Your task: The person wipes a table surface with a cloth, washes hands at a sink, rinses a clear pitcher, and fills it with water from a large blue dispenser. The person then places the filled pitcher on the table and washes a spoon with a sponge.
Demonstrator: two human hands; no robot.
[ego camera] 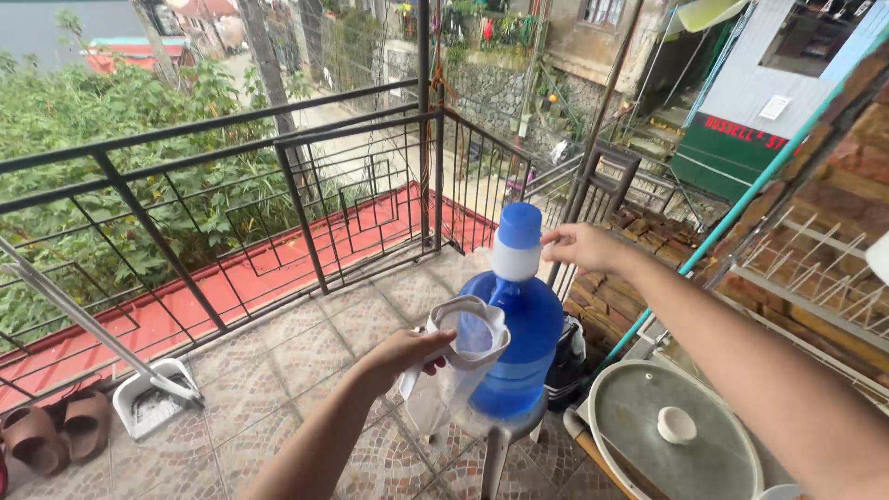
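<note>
The left hand (403, 354) grips a clear jug (458, 366) by its handle beside the blue bottle (519, 343) on a stool (500, 444), while the right hand's (579, 245) fingers pinch loosely at the cap (519, 227), steadying it.

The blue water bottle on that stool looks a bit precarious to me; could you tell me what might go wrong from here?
1. The blue water bottle stands on a small stool; pressing the pump cap with the right hand could tip it.
2. The pitcher in the left hand is held tilted beside the bottle, so water may miss it and wet the tiled floor.
</note>
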